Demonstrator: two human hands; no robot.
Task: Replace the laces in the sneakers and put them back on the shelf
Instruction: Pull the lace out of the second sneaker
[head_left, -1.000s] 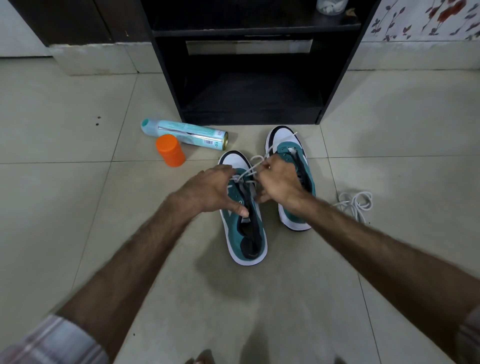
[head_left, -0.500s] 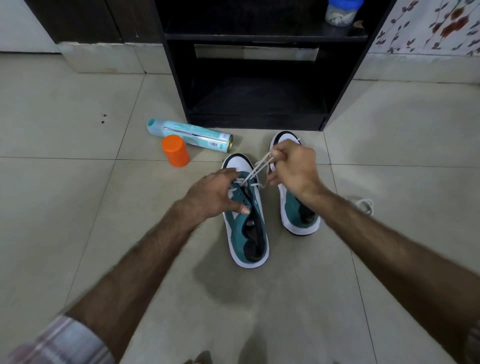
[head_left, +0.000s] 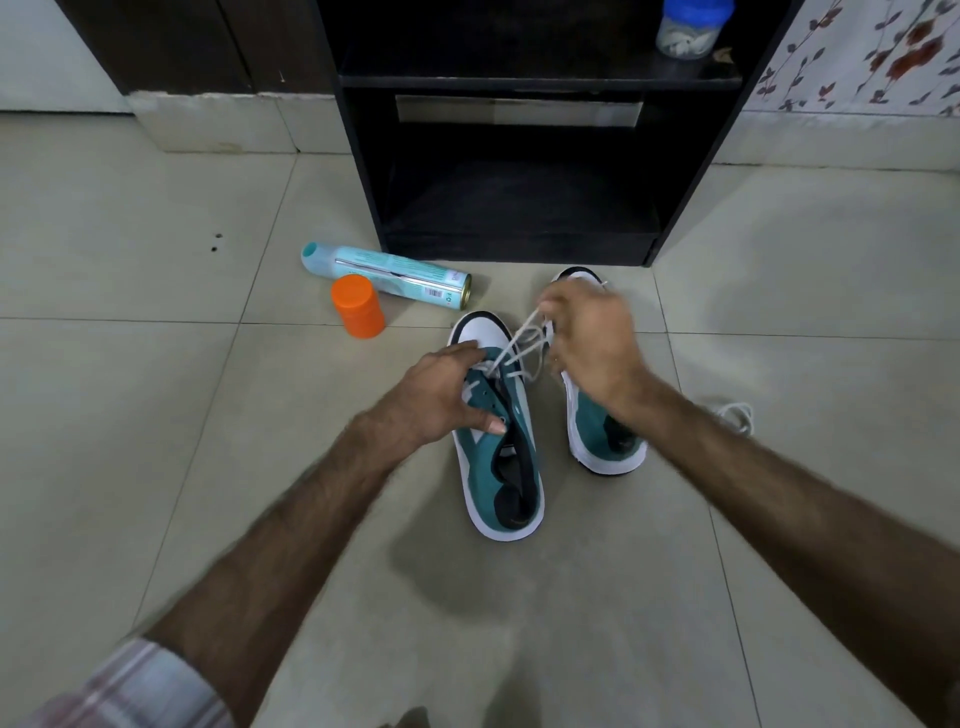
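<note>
Home interior, tiled floor (head_left: 156, 415), dark wooden shelf unit (head_left: 519, 83), floral wallpaper (head_left: 872, 57)

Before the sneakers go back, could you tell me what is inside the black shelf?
The black shelf holds a blue-lidded jar on its upper board; the lower compartment looks bare, though its back is too dark to tell.
</note>
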